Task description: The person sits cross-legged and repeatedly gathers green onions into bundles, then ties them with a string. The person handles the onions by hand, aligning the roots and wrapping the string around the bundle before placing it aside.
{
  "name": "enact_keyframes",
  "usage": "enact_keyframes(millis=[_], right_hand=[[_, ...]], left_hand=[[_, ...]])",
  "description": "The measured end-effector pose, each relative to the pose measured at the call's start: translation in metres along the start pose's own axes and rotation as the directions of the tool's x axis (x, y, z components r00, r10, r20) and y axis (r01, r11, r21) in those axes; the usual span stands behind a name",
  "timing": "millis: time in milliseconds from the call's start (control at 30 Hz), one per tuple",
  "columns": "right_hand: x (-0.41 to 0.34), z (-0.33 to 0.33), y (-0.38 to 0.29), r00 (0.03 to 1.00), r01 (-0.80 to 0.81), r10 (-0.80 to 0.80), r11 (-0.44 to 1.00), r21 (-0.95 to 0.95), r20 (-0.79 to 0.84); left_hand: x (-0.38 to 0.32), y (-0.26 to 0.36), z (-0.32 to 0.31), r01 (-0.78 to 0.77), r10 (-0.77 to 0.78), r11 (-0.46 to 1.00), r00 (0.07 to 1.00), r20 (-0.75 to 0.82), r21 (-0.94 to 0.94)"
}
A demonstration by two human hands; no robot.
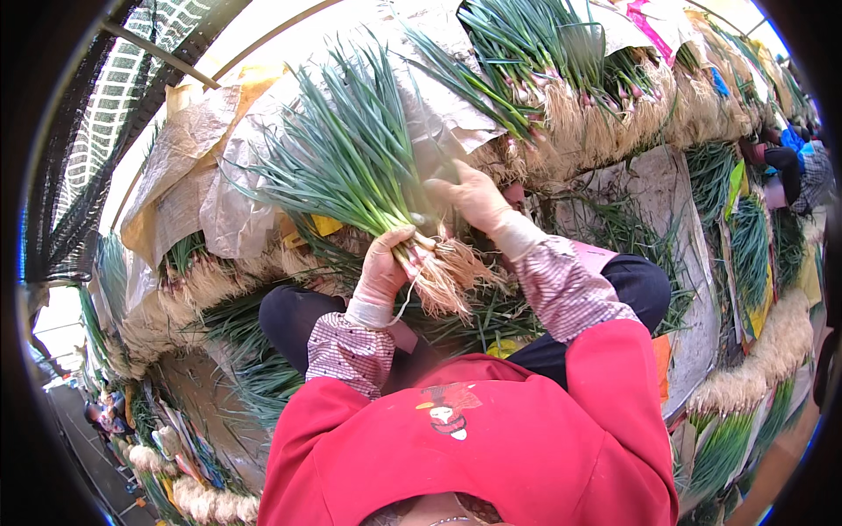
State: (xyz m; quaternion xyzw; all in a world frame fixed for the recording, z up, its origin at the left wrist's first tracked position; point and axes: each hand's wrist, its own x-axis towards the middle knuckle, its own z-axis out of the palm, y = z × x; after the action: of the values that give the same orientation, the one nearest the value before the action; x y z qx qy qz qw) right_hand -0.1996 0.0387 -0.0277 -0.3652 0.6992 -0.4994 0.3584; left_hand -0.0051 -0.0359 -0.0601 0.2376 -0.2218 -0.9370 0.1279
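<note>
My left hand [383, 264], in a pale glove, grips a bunch of green onions [368, 164] just above the bulbs. The leaves fan up and to the left, while the pale stringy roots [447, 276] hang towards my lap. To the right of the stems is my right hand [477, 197], its fingers partly spread and blurred. Whether those fingers pinch a stalk or leaf is unclear. Beyond the right hand, a few loose green onions [490, 98] lie on a pale woven sheet [427, 72].
More green onions [526, 46] are heaped at the far side, roots facing me. Loose leaves [263, 368] lie around my crossed legs. A pale board [697, 296] lies at the right. Other people [799, 164] sit farther right and at far left. Shade netting [99, 151] hangs upper left.
</note>
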Motion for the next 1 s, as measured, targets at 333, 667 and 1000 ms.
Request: enact_keyframes(millis=[333, 667, 1000], right_hand=[[0.0, 0.03, -0.011, 0.999, -0.034, 0.029, 0.992, -0.124, -0.035], [-0.033, 0.012, -0.007, 0.999, -0.04, 0.045, 0.382, 0.923, 0.025], [-0.086, -0.054, 0.04, 0.888, -0.095, 0.43, 0.517, -0.851, 0.163]], left_hand=[[-0.007, 0.0, 0.001, -0.047, 0.061, 0.99, 0.992, -0.106, 0.13], [-0.029, 0.017, 0.008, -0.04, 0.039, 0.999, 0.997, -0.071, -0.013], [-0.058, 0.02, 0.012, -0.255, 0.28, 0.925, 0.958, 0.054, -0.282]])
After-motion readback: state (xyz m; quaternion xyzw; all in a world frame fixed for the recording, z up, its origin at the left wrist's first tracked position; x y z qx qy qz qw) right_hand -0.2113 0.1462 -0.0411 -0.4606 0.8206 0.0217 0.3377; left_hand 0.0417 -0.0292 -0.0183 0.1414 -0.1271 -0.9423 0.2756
